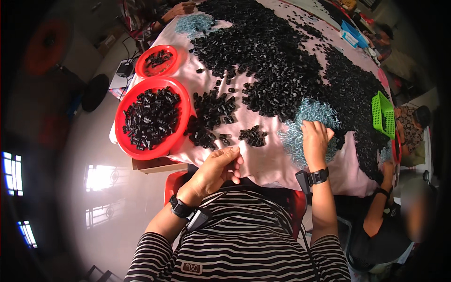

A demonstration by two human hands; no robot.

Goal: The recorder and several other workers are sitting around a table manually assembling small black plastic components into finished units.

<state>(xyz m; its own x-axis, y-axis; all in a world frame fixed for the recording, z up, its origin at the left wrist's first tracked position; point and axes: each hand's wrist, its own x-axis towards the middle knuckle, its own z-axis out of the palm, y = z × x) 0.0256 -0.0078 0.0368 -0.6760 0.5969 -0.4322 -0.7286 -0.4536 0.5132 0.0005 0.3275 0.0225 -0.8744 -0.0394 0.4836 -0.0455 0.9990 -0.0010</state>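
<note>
My left hand point(217, 170) rests at the near edge of the pink-covered table point(263, 162), fingers curled together; whether a small part sits between the fingertips I cannot tell. My right hand point(315, 139) lies palm down on a heap of small pale blue-grey screws point(307, 115), fingers bent into it. Just beyond my left hand lie small clusters of black plastic parts point(252, 135). A large red bowl point(126, 105) holding black parts stands at the table's left edge.
A huge spread of black parts point(282, 51) covers the table's far half. A smaller red bowl point(141, 63) sits behind the large one, a green basket point(378, 113) at the right. Other people sit at the right and far sides.
</note>
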